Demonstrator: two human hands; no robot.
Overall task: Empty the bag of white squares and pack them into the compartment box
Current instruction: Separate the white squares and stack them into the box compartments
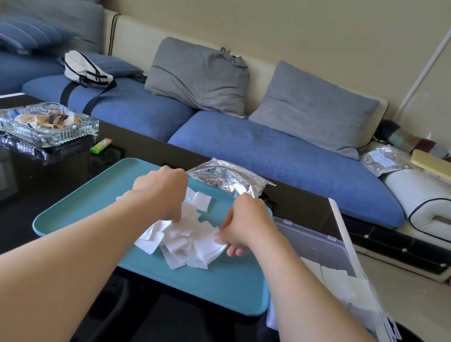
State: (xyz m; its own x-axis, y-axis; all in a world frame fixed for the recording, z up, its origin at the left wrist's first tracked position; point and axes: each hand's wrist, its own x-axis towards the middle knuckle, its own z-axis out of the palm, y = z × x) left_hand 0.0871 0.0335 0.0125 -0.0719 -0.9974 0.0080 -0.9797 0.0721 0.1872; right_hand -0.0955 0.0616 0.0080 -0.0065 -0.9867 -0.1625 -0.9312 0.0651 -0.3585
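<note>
The squares (184,242) lie in a loose heap in the middle of the tray (85,206), which sits toward the right end of the worktop (38,168). The bag (232,178) lies flat at the tray's far edge. The box (325,245) stands open just beside the tray at the worktop's right edge, with some squares already in it.

The left hand (161,192) reaches down into the far side of the heap. Its fingers are hidden behind its back, so I cannot tell whether it holds anything. The right hand (244,225) pinches a small fanned stack at the heap's right side.

The step looks like gathering squares into stacks. To do it well, tap the pinched squares edge-down on the tray so they line up. Keep each stack thin enough to drop flat into one compartment. Let the left hand steady the heap so loose pieces do not slide off the tray.
</note>
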